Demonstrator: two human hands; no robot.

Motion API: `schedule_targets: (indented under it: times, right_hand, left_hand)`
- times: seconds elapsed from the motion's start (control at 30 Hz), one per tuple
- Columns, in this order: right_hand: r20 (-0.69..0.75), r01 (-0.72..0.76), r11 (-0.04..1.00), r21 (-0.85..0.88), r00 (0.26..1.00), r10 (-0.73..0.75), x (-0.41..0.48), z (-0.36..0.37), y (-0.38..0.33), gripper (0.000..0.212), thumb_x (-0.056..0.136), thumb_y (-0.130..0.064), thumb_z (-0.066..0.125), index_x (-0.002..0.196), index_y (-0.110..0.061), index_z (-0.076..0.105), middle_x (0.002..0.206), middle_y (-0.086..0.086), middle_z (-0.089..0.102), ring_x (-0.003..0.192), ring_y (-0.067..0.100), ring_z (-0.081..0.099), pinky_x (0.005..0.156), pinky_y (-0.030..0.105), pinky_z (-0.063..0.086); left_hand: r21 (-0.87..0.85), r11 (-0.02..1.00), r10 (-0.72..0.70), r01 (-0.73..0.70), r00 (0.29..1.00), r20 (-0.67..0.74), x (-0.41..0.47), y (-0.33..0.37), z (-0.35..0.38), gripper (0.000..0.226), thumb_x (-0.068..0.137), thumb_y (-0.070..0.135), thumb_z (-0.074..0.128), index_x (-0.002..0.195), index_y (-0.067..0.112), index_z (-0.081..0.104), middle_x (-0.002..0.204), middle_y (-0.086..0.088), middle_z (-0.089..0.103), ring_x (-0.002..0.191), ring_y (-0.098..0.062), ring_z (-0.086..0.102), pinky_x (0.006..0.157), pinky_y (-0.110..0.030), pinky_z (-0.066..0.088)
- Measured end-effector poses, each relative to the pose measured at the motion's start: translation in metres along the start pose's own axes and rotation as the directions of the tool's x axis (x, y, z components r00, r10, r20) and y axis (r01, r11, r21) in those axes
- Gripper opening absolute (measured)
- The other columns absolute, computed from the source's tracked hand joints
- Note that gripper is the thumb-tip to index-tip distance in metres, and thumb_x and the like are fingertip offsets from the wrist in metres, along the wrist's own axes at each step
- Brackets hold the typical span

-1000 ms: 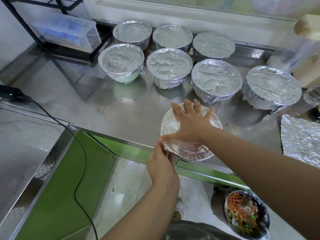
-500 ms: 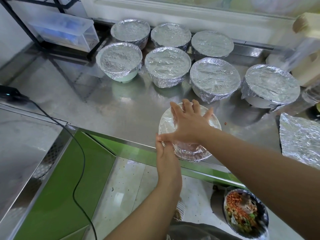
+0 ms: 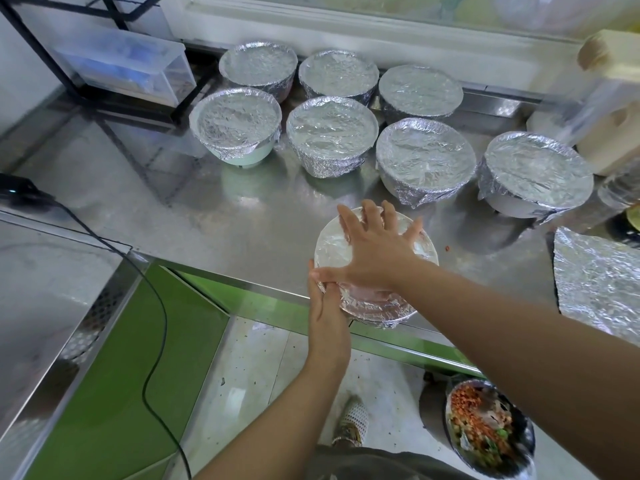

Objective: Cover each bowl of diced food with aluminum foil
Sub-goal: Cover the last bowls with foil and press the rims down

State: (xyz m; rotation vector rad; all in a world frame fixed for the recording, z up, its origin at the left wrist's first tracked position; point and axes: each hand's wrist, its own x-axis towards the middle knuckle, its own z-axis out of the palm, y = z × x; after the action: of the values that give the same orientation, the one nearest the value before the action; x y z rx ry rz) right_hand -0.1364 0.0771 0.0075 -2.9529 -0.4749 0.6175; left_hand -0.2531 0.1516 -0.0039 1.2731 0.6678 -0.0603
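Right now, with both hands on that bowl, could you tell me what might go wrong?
1. The bowl sits at the steel counter's near edge. The left hand pressing its side could nudge it off, possibly toward the uncovered bowl of diced food below.
2. The right hand presses flat on the foil. Pushing hard may tear it or sag it into the food.

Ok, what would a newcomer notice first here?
Seven foil-covered bowls crowd the back of the steel counter. At its front edge the right hand lies flat on an eighth bowl while the left hand presses foil against its side. An uncovered bowl of diced food sits lower right.
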Motion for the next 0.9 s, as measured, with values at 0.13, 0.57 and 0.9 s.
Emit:
schedule_targets:
  times: [0.13, 0.57, 0.9]
  right_hand:
    - [0.003, -0.038, 0.998, 0.059, 0.999, 0.038, -0.007, -0.014, 0.013, 0.117, 0.063, -0.099, 0.042, 0.156, -0.039, 0.006, 0.165, 0.004, 0.008, 0.151, 0.035, 0.007, 0.113, 0.073, 0.008]
    - [-0.158, 0.045, 0.709, 0.704, 0.983, 0.095, -0.003, 0.009, 0.062, 0.029, 0.107, -0.028, 0.042, 0.118, -0.022, 0.069, 0.054, -0.015, 0.056, 0.051, 0.002, 0.053, 0.055, 0.025, 0.041]
    - [-0.214, 0.020, 0.678, 0.735, 0.955, 0.203, 0.006, 0.008, 0.062, 0.025, 0.105, -0.021, 0.047, 0.108, -0.021, 0.072, 0.068, -0.002, 0.065, 0.057, 0.012, 0.056, 0.063, 0.028, 0.044]
  left_hand:
    - [0.091, 0.994, 0.062, -0.064, 0.998, 0.025, 0.020, 0.009, -0.017, 0.043, 0.109, 0.021, 0.037, 0.145, 0.044, 0.040, 0.143, 0.013, 0.054, 0.123, 0.006, 0.054, 0.094, -0.013, 0.045]
    - [0.003, 0.999, 0.049, -0.049, 0.994, -0.101, 0.028, 0.010, -0.012, 0.036, 0.108, 0.024, 0.039, 0.132, 0.032, 0.064, 0.125, 0.011, 0.069, 0.116, -0.008, 0.065, 0.102, -0.038, 0.052]
    - [0.083, 0.995, -0.060, 0.055, 0.996, 0.059, 0.068, 0.029, -0.015, 0.031, 0.102, 0.024, 0.046, 0.099, 0.028, 0.077, 0.110, -0.009, 0.075, 0.109, -0.033, 0.069, 0.100, -0.058, 0.051]
